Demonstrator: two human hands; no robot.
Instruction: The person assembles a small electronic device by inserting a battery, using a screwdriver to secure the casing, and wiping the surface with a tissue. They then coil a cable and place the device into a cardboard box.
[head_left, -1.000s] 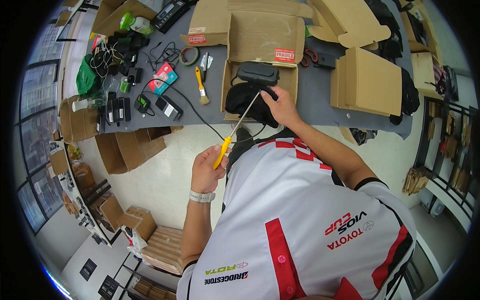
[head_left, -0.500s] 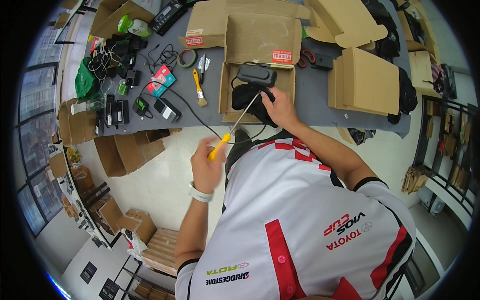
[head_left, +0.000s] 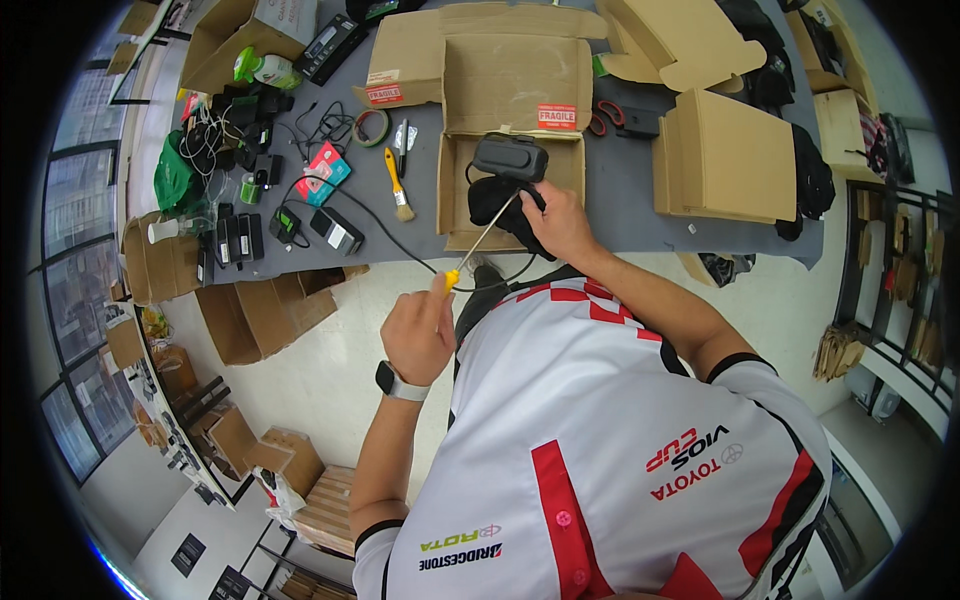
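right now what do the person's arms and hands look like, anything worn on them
Both hands are bare, no gloves. The left hand has a dark watch with a white strap at the wrist. The right hand wears nothing visible. Both forearms are bare below short white sleeves with black cuffs.

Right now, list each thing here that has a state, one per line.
Left hand: closed on the yellow-handled screwdriver, tip at the black device.
Right hand: resting on the black device, steadying it.
Cardboard box: open, flaps flat.
Tape roll: lying flat.
Brush: lying unused.
Black cable: loose across the table.
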